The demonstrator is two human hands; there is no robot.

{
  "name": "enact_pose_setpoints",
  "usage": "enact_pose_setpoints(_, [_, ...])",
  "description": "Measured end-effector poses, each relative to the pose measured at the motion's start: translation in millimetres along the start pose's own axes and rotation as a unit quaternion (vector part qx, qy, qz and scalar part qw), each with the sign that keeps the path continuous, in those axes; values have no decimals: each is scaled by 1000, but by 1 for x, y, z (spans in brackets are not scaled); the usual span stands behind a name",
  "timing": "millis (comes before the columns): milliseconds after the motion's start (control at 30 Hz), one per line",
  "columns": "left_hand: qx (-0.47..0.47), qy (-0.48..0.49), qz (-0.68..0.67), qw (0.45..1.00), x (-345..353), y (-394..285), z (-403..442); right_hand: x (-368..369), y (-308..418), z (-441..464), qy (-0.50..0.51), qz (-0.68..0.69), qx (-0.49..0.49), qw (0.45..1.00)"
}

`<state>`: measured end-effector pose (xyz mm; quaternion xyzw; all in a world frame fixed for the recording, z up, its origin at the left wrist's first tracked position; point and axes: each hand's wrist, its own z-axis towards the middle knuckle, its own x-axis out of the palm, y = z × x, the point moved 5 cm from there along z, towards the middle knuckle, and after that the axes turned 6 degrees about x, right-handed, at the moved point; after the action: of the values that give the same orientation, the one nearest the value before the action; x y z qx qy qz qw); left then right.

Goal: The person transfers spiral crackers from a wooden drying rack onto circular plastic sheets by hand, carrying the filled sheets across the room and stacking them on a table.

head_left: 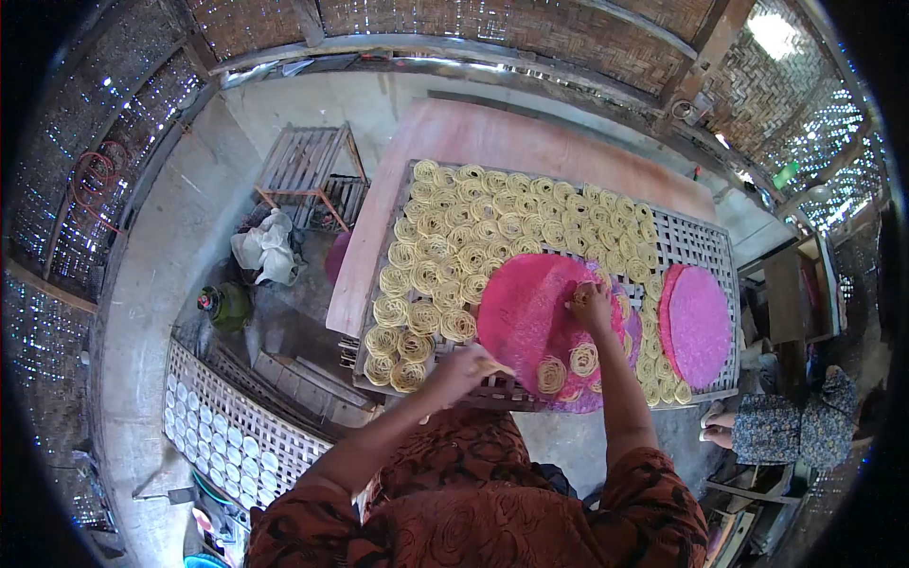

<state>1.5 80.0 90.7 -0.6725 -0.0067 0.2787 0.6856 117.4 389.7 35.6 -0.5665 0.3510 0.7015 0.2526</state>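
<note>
Rows of pale yellow coiled noodle nests (511, 225) cover much of a woven bamboo rack (696, 248). My right hand (593, 310) is closed around a noodle nest (583, 294), above a large round pink sheet (525, 298) that lies over part of the rows. More nests, such as this noodle nest (584, 359), rest on pink sheets below my right forearm. At the rack's near edge, my left hand (458, 377) pinches a flat yellowish noodle nest (493, 365), seen nearly edge-on. A stack of round pink sheets (699, 327) sits at the rack's right end.
A wooden board (559, 147) lies under the rack. Lower left, another bamboo rack (294, 439) bears small white discs (220, 443). A green gas cylinder (227, 306), a white sack (270, 248) and a slatted wooden stand (303, 156) are at left. Another person (791, 426) is at right.
</note>
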Motion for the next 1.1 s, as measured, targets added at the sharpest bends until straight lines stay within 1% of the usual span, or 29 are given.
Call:
enact_pose_setpoints(33, [-4,-51,-11,999,-22,2,-4,6,-11,0,-28,15,6,999])
enact_pose_setpoints(67, [-75,-56,23,995,-41,11,-5,22,-21,9,-10,32,4,999])
enact_pose_setpoints(100, [-146,-59,56,986,-54,20,-9,19,-19,9,-7,34,8,999])
enact_pose_setpoints(133, [-148,-55,58,986,-60,25,-12,15,-12,7,0,-5,-46,999])
enact_pose_setpoints(167, [-87,-82,139,983,-67,27,-12,13,-5,4,6,-43,-100,994])
enact_pose_setpoints(200, [-23,-108,220,969,-70,29,-12,27,-14,6,7,-41,-97,994])
enact_pose_setpoints(233, [-23,-105,221,969,-68,39,-13,36,-27,11,-23,22,-61,998])
enact_pose_setpoints(267, [-3,-36,298,954,-55,52,-15,41,-42,14,-54,83,-27,995])
enact_pose_setpoints(300, [17,32,372,927,-43,67,-20,39,-50,12,-54,84,-25,995])
enact_pose_setpoints(333, [17,32,373,927,-37,85,-29,38,-63,13,-26,138,39,989])
enact_pose_setpoints(367, [65,49,351,933,-27,99,-39,38,-74,15,2,192,101,976])
enact_pose_setpoints(400, [112,67,326,936,-20,102,-44,46,-96,16,-30,244,200,948])
enact_pose_setpoints(433, [111,67,325,937,-17,110,-46,50,-112,19,-30,243,200,949])
enact_pose_setpoints(467, [116,30,309,943,-19,112,-48,75,-150,22,-24,503,243,829])
enact_pose_setpoints(500, [121,-6,293,948,-20,111,-52,93,-169,19,-17,722,266,639])
enact_pose_setpoints(533, [120,-5,293,949,-21,105,-54,87,-170,14,-17,721,268,639])
enact_pose_setpoints(600, [-41,10,247,968,-30,95,-48,59,-174,3,-81,817,347,454])
enact_pose_setpoints(633, [-40,9,248,968,-34,83,-41,39,-166,0,-82,817,346,453])
enact_pose_setpoints(700, [-129,-169,136,968,-53,75,-35,-8,-133,-15,-141,840,334,404])
enact_pose_setpoints(733, [-120,-186,183,958,-53,88,-34,-29,-120,-23,-134,828,339,426])
enact_pose_setpoints(767, [-119,-184,182,958,-53,87,-32,-29,-122,-25,-136,827,339,426])
enact_pose_setpoints(833, [0,-111,272,956,-45,74,-25,-30,-120,-26,-111,820,309,469])
enact_pose_setpoints(867, [1,-111,271,956,-43,76,-26,-32,-114,-31,-112,820,308,470])
enact_pose_setpoints(933, [102,-4,410,906,-19,82,-32,-44,-76,-43,-56,778,228,582])
enact_pose_setpoints(967, [103,-5,409,907,-16,90,-36,-46,-54,-53,-37,737,221,637])
enact_pose_setpoints(1000, [136,-19,378,916,-15,96,-41,-48,-30,-64,-17,693,211,689])
enact_pose_setpoints(1033, [168,-34,345,923,-14,98,-44,-50,-2,-75,40,594,142,791])
enact_pose_setpoints(1067, [168,-33,344,923,-13,96,-44,-36,28,-86,92,713,203,665])
enact_pose_setpoints(1100, [137,-39,313,939,-15,95,-42,-14,46,-99,145,703,215,662])
